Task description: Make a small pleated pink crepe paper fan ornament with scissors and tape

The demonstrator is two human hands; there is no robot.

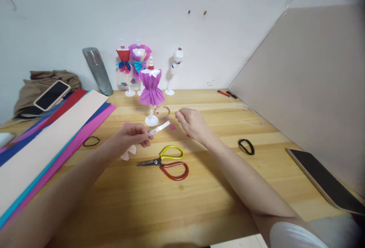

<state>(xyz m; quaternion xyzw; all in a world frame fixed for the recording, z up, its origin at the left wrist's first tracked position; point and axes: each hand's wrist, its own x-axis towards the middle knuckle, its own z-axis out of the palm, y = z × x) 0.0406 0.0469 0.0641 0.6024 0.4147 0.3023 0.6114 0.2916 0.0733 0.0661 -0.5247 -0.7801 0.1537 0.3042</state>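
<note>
My left hand [134,134] pinches a narrow white strip [160,127] with small red marks, its free end pointing right. To the right, my right hand [193,123] is closed with its fingertips curled; whatever they hold is hidden. Just beyond the hands stands a small white mannequin [151,120] in a gathered purple paper dress [152,88]. A pale pink paper bow [129,152] lies below my left hand, partly covered by it. Nearer to me are scissors [156,162] with one yellow and one red handle, blades slightly apart, touched by neither hand.
Behind stand more mannequins [130,93], some dressed in paper, and a grey bottle [98,71]. Long coloured paper sheets [65,126], a phone [52,95] and brown cloth [54,77] fill the left. Rightward lie a black hair tie [246,147] and a dark tablet-like device [322,177].
</note>
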